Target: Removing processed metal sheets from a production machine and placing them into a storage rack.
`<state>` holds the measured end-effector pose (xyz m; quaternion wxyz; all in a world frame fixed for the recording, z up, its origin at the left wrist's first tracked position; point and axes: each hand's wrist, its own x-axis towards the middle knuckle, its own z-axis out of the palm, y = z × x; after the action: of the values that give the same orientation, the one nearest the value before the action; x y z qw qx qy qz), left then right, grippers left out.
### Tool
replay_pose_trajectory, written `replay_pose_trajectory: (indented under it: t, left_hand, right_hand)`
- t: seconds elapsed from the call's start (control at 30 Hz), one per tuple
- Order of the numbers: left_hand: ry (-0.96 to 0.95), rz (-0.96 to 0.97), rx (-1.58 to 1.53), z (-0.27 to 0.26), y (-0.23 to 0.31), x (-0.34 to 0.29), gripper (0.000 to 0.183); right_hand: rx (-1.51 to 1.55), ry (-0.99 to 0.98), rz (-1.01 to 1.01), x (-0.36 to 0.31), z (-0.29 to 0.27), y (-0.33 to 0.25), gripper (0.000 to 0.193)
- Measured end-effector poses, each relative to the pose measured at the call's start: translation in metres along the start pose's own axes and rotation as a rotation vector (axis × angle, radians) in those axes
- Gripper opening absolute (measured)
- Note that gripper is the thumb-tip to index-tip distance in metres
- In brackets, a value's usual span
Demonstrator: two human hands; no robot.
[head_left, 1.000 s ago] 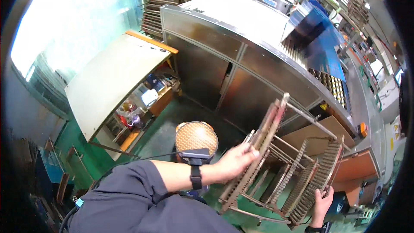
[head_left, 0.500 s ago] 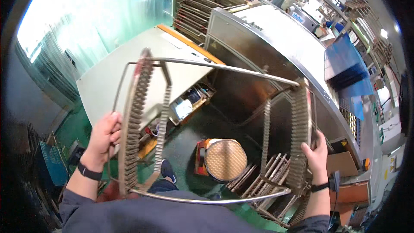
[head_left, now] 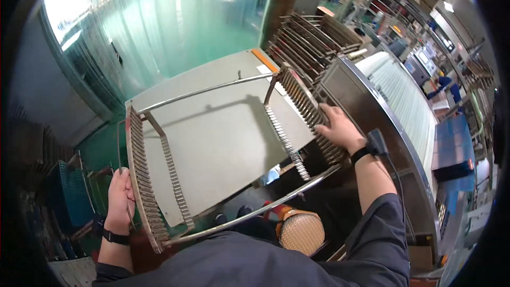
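The left hand is half hidden behind the rack; the stool is cut off by clothing.

Bright daylight glares from upper left — edges bend and darken, right side softly blurred.

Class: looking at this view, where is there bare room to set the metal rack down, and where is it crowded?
Bare: the grey tabletop under the rack. Crowded: stacked racks beyond its far corner, and the stool on the floor below.
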<state>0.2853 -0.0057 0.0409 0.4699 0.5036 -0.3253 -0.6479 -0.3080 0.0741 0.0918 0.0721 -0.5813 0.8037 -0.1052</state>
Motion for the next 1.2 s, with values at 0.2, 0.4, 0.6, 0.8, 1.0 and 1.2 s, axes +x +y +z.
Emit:
replay_pose_trajectory:
  t: [0.2, 0.4, 0.6, 0.8, 1.0, 1.2]
  left_hand:
    - [-0.001, 0.178, 0.157, -0.013, -0.025, 0.034, 0.02]
    - [0.294, 0.252, 0.474, 0.011, -0.035, 0.034, 0.017]
    - [0.501, 0.443, 0.685, 0.023, -0.056, 0.02, 0.032]
    - [0.631, 0.377, 1.127, 0.028, -0.046, 0.001, 0.044]
    - [0.822, 0.481, 1.228, 0.034, -0.04, -0.003, 0.05]
    - [1.032, 0.905, 1.585, 0.01, -0.057, -0.051, 0.051]
  right_hand:
    - [-0.009, -0.115, 0.024, 0.09, 0.029, 0.004, 0.07]
    - [0.048, -0.182, -0.299, 0.156, 0.033, 0.034, 0.083]
    - [0.235, -0.216, -0.495, 0.176, 0.031, 0.044, 0.08]
    - [0.357, -0.161, -0.606, 0.177, 0.044, 0.057, 0.072]
    - [0.456, -0.16, -0.738, 0.2, 0.051, 0.069, 0.067]
    - [0.336, 0.031, -0.814, 0.23, 0.04, 0.105, 0.071]
